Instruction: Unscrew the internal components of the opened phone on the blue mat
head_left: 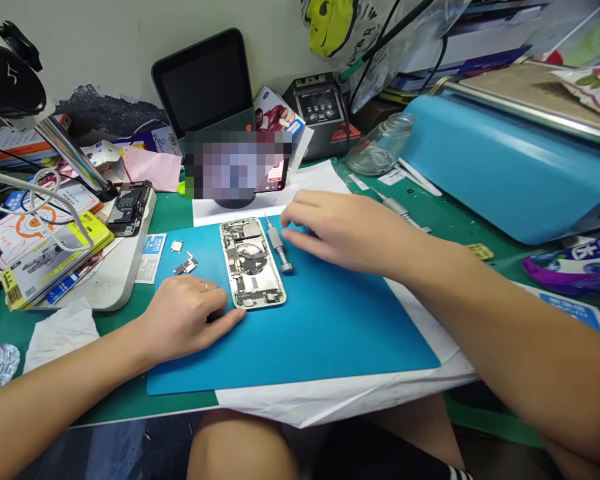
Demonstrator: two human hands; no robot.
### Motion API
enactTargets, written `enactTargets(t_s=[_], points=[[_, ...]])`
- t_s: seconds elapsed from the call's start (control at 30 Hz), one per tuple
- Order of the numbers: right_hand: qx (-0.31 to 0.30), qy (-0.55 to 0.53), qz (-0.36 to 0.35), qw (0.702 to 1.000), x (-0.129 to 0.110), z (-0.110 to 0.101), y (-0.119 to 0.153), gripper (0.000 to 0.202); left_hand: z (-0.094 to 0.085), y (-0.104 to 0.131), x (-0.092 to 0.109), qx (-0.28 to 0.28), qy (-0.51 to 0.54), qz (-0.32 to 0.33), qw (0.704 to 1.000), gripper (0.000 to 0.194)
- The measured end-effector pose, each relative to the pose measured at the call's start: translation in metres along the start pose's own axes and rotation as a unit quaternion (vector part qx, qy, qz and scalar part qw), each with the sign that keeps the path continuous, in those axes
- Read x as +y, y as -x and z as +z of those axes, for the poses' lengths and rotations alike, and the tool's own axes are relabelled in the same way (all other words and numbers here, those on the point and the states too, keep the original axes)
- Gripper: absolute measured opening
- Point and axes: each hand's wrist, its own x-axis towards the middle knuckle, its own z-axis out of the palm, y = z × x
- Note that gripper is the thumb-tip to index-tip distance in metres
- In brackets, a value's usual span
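Observation:
On the blue mat (pixel 350 333) lies an opened phone (pixel 254 267) with its inner boards and a round coil showing. My left hand (pixel 187 313) rests at its lower left, fingers loosely curled, the thumb stretched out to the phone's bottom corner. Just right of the phone lies a grey precision screwdriver (pixel 280 248), tip pointing away from me. My right hand (pixel 325 223) is beside the screwdriver, thumb and index finger apart, with nothing seen between them; its other fingers are partly hidden. Small metal phone parts (pixel 186 265) lie left of the phone.
Another screwdriver (pixel 400 211) lies beyond my right wrist. A smart display (pixel 205 83) and a glass jar (pixel 383 143) stand at the back. Boxes (pixel 55 260) and another opened phone (pixel 130 208) sit on a white base at left. A blue rounded case (pixel 500 167) fills the right.

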Motion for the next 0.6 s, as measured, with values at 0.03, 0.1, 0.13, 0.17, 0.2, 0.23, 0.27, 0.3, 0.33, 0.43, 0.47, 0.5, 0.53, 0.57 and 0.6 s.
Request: enactTargets(t_s=[0.03,0.1,0.13,0.17,0.2,0.23,0.27,0.3,0.33,0.43,0.47,0.5,0.53,0.57,0.6], points=[[0.000,0.017,0.040,0.999,0.0016,-0.0006,0.0000,0.019,-0.0001,0.0000,0.0000,0.000,-0.001,0.001,1.000,0.043],[-0.036,0.040,0.117,0.992,0.0055,-0.0007,0.0003,0.023,-0.0006,-0.0001,-0.0001,0.001,0.000,0.002,1.000,0.043],[-0.063,0.046,0.143,0.987,0.0074,-0.0004,0.0005,0.026,-0.0008,-0.0001,-0.0001,0.002,0.001,0.002,1.000,0.043],[-0.089,0.046,0.160,0.982,0.0090,0.0001,0.0007,0.029,-0.0010,-0.0001,0.0000,0.002,0.002,0.002,1.000,0.043],[-0.112,0.041,0.168,0.979,0.0102,0.0006,0.0007,0.031,-0.0012,-0.0002,0.0001,0.002,0.003,0.002,1.000,0.043],[-0.129,0.033,0.171,0.976,0.0108,0.0010,0.0007,0.030,-0.0013,-0.0001,0.0002,0.002,0.003,0.002,1.000,0.043],[-0.139,0.026,0.168,0.976,0.0109,0.0012,0.0005,0.028,-0.0012,-0.0001,0.0003,0.002,0.002,0.002,1.000,0.043],[-0.142,0.024,0.162,0.976,0.0103,0.0012,0.0002,0.025,-0.0011,-0.0001,0.0003,0.002,0.002,0.002,1.000,0.043],[-0.142,0.025,0.155,0.977,0.0093,0.0011,-0.0002,0.023,-0.0010,0.0000,0.0004,0.001,0.003,0.003,1.000,0.043],[-0.125,0.036,0.141,0.981,0.0053,0.0004,-0.0017,0.024,-0.0005,-0.0001,0.0002,0.000,0.004,0.007,1.000,0.043],[-0.119,0.036,0.141,0.982,0.0041,0.0001,-0.0022,0.025,-0.0004,-0.0002,0.0001,-0.001,0.004,0.008,1.000,0.043],[-0.117,0.034,0.142,0.982,0.0032,-0.0002,-0.0026,0.025,-0.0004,-0.0003,0.0000,-0.003,0.005,0.010,1.000,0.043],[-0.118,0.032,0.144,0.982,0.0026,-0.0007,-0.0030,0.026,-0.0004,-0.0004,0.0000,-0.004,0.005,0.011,1.000,0.043],[-0.119,0.031,0.146,0.982,0.0023,-0.0012,-0.0032,0.027,-0.0005,-0.0005,0.0000,-0.004,0.005,0.013,1.000,0.043],[-0.121,0.032,0.150,0.981,0.0022,-0.0018,-0.0034,0.028,-0.0006,-0.0006,0.0000,-0.003,0.005,0.015,1.000,0.043]])
